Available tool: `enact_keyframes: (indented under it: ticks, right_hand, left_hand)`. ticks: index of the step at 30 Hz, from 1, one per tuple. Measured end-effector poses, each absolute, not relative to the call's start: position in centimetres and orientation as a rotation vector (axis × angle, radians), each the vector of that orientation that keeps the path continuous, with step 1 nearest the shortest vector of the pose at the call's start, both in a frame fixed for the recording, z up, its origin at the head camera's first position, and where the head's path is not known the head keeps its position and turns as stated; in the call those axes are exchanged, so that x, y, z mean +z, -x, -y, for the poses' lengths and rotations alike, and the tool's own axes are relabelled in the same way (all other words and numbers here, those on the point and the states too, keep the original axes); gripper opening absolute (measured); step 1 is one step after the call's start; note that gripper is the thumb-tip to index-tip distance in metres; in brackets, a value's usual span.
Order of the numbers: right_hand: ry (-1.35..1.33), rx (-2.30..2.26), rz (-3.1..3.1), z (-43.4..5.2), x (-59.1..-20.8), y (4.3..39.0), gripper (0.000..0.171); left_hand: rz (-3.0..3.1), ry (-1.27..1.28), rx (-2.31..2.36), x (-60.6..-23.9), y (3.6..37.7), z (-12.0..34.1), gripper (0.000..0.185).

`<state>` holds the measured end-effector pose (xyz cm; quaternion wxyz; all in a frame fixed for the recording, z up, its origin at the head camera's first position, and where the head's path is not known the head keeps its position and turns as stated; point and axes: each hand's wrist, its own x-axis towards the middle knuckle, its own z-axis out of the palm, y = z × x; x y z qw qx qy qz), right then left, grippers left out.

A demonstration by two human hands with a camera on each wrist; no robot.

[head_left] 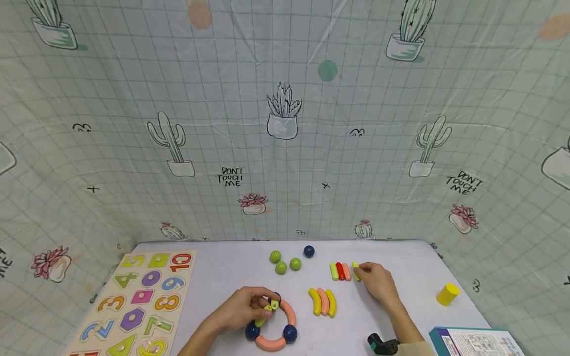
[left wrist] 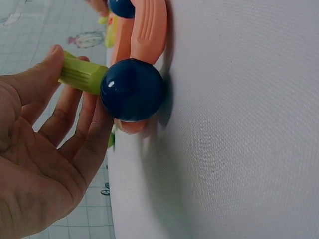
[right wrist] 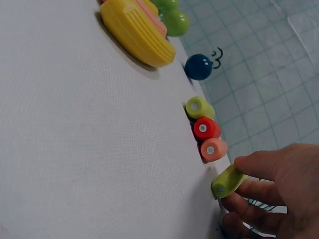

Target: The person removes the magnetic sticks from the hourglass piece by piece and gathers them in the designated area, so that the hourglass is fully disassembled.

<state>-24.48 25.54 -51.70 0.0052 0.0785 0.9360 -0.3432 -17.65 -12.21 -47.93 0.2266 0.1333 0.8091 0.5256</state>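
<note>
My left hand [head_left: 242, 309] pinches a lime green magnetic rod [left wrist: 82, 74] that rises from a dark blue ball [left wrist: 132, 89]. That ball is part of a ring of curved orange rods [head_left: 270, 343] and blue balls [head_left: 290, 333]; the fingers partly hide its far left side. Another short green end [head_left: 274, 304] shows by the fingertips. On the right, my right hand [head_left: 378, 283] pinches a short lime green rod [right wrist: 228, 182] between thumb and fingers, close over the table. Beside it lie a green rod [right wrist: 199, 107], a red rod [right wrist: 207, 128] and an orange rod [right wrist: 214, 149] in a row.
Curved yellow rods [head_left: 331, 304] flank a curved orange one mid-table. Green balls [head_left: 281, 267] and a loose blue ball [head_left: 309, 251] lie at the back. A number puzzle board [head_left: 182, 287] is at left; a yellow cylinder [head_left: 447, 294] and a box [head_left: 481, 343] are at right.
</note>
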Motion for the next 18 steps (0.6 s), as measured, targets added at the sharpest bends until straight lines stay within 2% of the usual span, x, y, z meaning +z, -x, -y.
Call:
enact_keyframes:
  ticks: [18]
  right_hand:
    - [-0.245, -1.053, -2.934, -24.74, -51.53, 24.44, 0.037]
  left_hand:
    - [-2.225, -0.373, 1.453, -48.04, 17.55, 12.06, 0.032]
